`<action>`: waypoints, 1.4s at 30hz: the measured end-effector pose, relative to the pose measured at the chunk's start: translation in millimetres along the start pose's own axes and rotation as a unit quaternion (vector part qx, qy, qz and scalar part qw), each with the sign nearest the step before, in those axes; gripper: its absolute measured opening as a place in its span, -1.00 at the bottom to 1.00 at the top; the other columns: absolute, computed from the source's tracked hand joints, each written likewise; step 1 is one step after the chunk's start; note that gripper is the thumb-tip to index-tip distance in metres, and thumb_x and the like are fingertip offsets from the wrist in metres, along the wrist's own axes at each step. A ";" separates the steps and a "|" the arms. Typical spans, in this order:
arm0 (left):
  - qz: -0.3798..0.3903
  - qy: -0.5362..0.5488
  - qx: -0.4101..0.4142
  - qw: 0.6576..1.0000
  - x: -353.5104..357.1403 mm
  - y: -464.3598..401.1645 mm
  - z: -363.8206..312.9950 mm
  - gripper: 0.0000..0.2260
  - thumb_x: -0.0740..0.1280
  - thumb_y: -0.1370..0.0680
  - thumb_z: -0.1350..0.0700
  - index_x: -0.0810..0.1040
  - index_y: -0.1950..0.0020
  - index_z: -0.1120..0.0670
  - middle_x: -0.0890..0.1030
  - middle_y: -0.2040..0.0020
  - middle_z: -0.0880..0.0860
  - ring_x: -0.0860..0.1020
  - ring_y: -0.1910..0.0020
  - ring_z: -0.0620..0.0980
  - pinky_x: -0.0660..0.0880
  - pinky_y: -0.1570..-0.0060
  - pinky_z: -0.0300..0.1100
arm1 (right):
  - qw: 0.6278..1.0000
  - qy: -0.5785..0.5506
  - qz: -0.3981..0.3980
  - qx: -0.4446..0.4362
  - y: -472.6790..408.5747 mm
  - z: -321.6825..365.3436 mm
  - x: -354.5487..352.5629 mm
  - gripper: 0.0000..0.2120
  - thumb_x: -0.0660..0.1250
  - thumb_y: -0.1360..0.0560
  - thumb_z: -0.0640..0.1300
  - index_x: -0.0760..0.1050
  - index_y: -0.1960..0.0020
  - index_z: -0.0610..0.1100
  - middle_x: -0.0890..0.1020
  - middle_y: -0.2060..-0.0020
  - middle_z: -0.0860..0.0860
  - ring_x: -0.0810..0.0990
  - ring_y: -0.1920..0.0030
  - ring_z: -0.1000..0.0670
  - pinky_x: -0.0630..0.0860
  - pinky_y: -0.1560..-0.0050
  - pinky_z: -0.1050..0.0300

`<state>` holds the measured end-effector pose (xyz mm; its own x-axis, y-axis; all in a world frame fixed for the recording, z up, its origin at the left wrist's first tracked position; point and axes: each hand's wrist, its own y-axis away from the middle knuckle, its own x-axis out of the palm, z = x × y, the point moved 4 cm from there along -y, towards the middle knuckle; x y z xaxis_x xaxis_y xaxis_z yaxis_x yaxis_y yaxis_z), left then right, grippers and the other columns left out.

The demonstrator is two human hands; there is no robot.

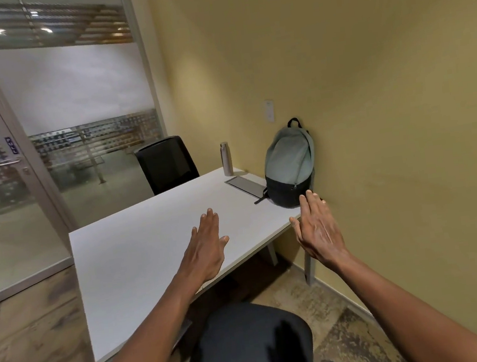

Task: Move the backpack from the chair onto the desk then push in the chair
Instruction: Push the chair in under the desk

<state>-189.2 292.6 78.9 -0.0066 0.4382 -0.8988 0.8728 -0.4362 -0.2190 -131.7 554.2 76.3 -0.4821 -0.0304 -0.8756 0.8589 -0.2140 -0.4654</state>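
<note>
A grey-green backpack point(289, 162) with a black base stands upright on the white desk point(138, 253), leaning against the yellow wall at the desk's right end. A black chair seat point(248, 345) sits below me, pulled out from the desk's near edge. My left hand point(204, 245) hovers flat over the desk with fingers spread, holding nothing. My right hand point(319, 228) is open too, just in front of the backpack's base, its fingertips close to the bag; I cannot tell whether they touch it.
A steel bottle point(226, 159) stands at the desk's far edge beside a grey cable flap point(245, 185). A second black chair point(167, 164) faces the far side. A glass wall and door point(19, 165) are on the left. Desk legs point(309, 265) stand near the wall.
</note>
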 end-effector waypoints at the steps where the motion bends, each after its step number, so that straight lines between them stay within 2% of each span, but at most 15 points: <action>1: 0.004 0.002 0.004 1.000 -3.3 6.1 9.5 -0.44 0.06 -0.71 0.05 -0.15 -0.62 0.09 -0.21 -0.63 0.03 -0.20 -0.60 -0.01 -0.19 -0.54 -0.05 | 1.000 0.003 -0.001 0.006 5.7 10.8 -0.6 -0.33 -0.09 -0.60 0.12 0.20 -0.52 -0.34 0.28 -0.50 -0.31 0.24 -0.52 -0.24 0.16 -0.53 -0.15; 6: 0.049 0.004 0.024 0.999 -14.1 43.1 58.7 -0.44 0.05 -0.71 0.04 -0.17 -0.62 0.09 -0.22 -0.63 0.03 -0.20 -0.60 0.00 -0.20 -0.55 -0.04 | 0.999 0.023 -0.013 0.033 43.5 71.1 -3.3 -0.40 0.03 -0.65 0.08 0.18 -0.53 -0.33 0.25 -0.52 -0.29 0.21 -0.54 -0.22 0.13 -0.55 -0.12; 12: 0.089 -0.015 0.052 0.995 -32.1 78.0 98.8 -0.44 0.03 -0.71 0.04 -0.17 -0.62 0.12 -0.21 -0.63 0.06 -0.19 -0.61 0.02 -0.17 -0.55 -0.01 | 0.997 0.004 -0.015 0.077 101.3 128.2 -11.3 -0.34 -0.07 -0.62 0.11 0.23 -0.50 -0.35 0.27 -0.50 -0.31 0.24 -0.52 -0.25 0.18 -0.52 -0.16; 19: 0.099 0.011 0.073 0.992 -42.6 109.0 105.7 -0.45 0.03 -0.71 0.03 -0.16 -0.62 0.11 -0.21 -0.63 0.05 -0.20 -0.61 0.01 -0.19 -0.55 -0.02 | 0.996 0.034 0.021 0.078 146.9 160.2 -30.2 -0.29 -0.22 -0.60 0.16 0.09 -0.56 -0.29 0.13 -0.56 -0.26 0.09 -0.58 -0.18 0.08 -0.56 -0.12; 24: 0.103 0.007 0.096 0.990 -44.5 137.8 96.1 -0.44 0.05 -0.71 0.05 -0.14 -0.62 0.12 -0.19 -0.63 0.07 -0.18 -0.61 0.04 -0.16 -0.56 0.01 | 0.995 0.038 0.023 0.088 178.5 173.4 -47.0 -0.38 -0.04 -0.66 0.11 0.08 -0.57 -0.29 0.12 -0.57 -0.26 0.07 -0.58 -0.18 0.08 -0.56 -0.12; 28: 0.123 0.026 0.098 0.987 -47.9 170.3 89.9 -0.45 0.03 -0.71 0.06 -0.15 -0.62 0.13 -0.19 -0.63 0.08 -0.18 -0.61 0.05 -0.17 -0.57 0.02 | 0.995 0.021 0.034 0.095 213.5 189.9 -60.7 -0.38 -0.03 -0.66 0.11 0.08 -0.57 -0.28 0.09 -0.58 -0.25 0.05 -0.59 -0.16 0.05 -0.56 -0.12; 31: 0.131 0.034 0.106 0.985 -47.5 203.2 92.4 -0.45 0.04 -0.70 0.05 -0.13 -0.62 0.13 -0.15 -0.64 0.09 -0.16 -0.61 0.06 -0.15 -0.58 0.06 | 0.995 0.000 0.034 0.096 241.1 206.1 -64.4 -0.40 0.03 -0.67 0.09 0.15 -0.54 -0.30 0.16 -0.56 -0.26 0.11 -0.57 -0.17 0.04 -0.57 -0.11; 38: 0.154 0.042 0.102 0.982 -34.7 267.2 122.1 -0.45 0.01 -0.70 -0.05 -0.07 -0.62 0.11 -0.07 -0.64 0.09 -0.12 -0.61 0.07 -0.14 -0.57 0.11 | 0.991 -0.024 0.105 0.082 302.4 241.4 -47.8 -0.43 0.01 -0.65 0.16 0.33 -0.42 -0.25 0.30 -0.51 -0.24 0.23 -0.53 -0.18 0.09 -0.55 -0.07; 40: 0.161 0.033 0.104 0.981 -33.9 273.2 133.6 -0.43 -0.01 -0.68 -0.11 -0.06 -0.62 0.10 -0.07 -0.64 0.09 -0.12 -0.61 0.06 -0.11 -0.58 0.14 | 0.988 -0.027 0.133 0.076 311.2 246.2 -43.4 -0.35 -0.04 -0.61 0.26 0.35 -0.41 -0.22 0.31 -0.51 -0.21 0.24 -0.52 -0.16 0.12 -0.53 -0.06; 42: 0.167 0.017 0.104 0.980 -34.2 274.4 145.1 -0.35 -0.03 -0.64 -0.24 -0.07 -0.62 0.08 -0.07 -0.64 0.08 -0.11 -0.61 0.05 -0.09 -0.58 0.14 | 0.980 -0.050 0.175 0.076 317.5 249.7 -40.0 -0.23 -0.07 -0.56 0.38 0.29 -0.49 -0.18 0.27 -0.53 -0.16 0.23 -0.52 -0.13 0.15 -0.52 -0.07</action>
<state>-20.3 43.9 -5.5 0.2822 0.2669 -0.9215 0.7053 -0.7088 0.0107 117.1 243.7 -4.2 -0.1836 -0.2229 -0.9574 0.9426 -0.3163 -0.1071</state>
